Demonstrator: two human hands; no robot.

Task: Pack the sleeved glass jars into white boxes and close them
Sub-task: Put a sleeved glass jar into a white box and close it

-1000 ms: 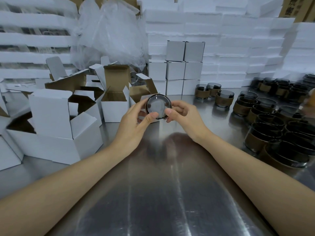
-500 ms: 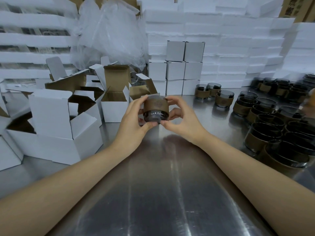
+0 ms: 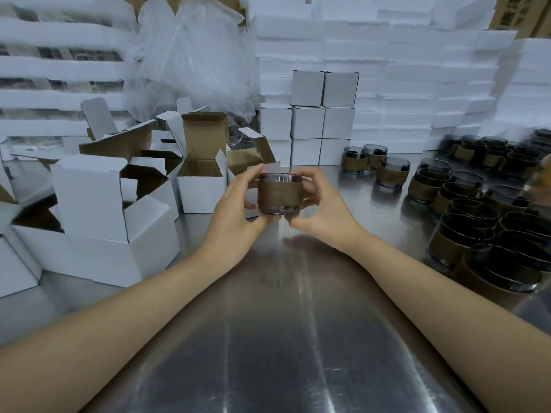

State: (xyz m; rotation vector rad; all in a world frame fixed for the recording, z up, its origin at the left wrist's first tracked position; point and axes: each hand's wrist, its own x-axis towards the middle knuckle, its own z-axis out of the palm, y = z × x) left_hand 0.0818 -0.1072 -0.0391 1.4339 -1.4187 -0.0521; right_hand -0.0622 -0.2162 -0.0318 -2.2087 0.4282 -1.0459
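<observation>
— Well, where is the sleeved jar (image 3: pixel 278 193) held?
— Above the worktop (image 3: pixel 298 323), upright, gripped by the curled fingers of left hand (image 3: pixel 235 210) and right hand (image 3: pixel 322 213).
— Progress?
— Several closed boxes (image 3: pixel 322 123) are stacked behind; many jars (image 3: pixel 477 228) are left unpacked; open boxes (image 3: pixel 201 186) are set ready.

Bare tabletop (image 3: pixel 298 338) between open boxes (image 3: pixel 98 216) (left) and jars (image 3: pixel 489 231).

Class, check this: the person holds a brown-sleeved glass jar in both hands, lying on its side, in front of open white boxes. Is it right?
No. In the head view the left hand and right hand hold the sleeved jar upright, rim on top, not on its side, in front of the open white boxes.
</observation>
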